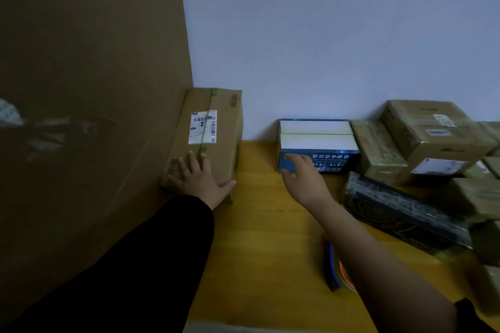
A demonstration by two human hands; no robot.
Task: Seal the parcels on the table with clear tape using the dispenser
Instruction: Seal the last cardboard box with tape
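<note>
Wooden table (259, 224), yellow top, set against a pale wall (338, 35).

Large cardboard panel (94, 76): stands upright along the left side and fills that part of the view.

Labelled brown box (216, 127): at the back left of the table, just beside the panel. It has a white shipping label on top and a strip of tape running along its length.

Left hand (198, 178), in a black sleeve (135, 265): lies palm down on the near end of this box, fingers straight and spread apart, gripping nothing.

Blue-and-white box (316, 140): at the back centre against the wall, white top, blue printed front.

Right hand (303, 176), forearm bare: reaches to the left front corner of this box, fingers extended and slightly apart, thumb held away from them. I cannot tell whether the fingertips touch the box.

Tape dispenser (332, 265): lies on the table near the front edge with no hand on it. Its blue handle and an orange-glowing roll show, partly hidden behind the right forearm.

Dark box (400, 211): right of the forearm, set at an angle, with a shiny wrap.

Stack of brown parcels (433, 130): back right, several piled together, some bearing labels and blurred.
</note>
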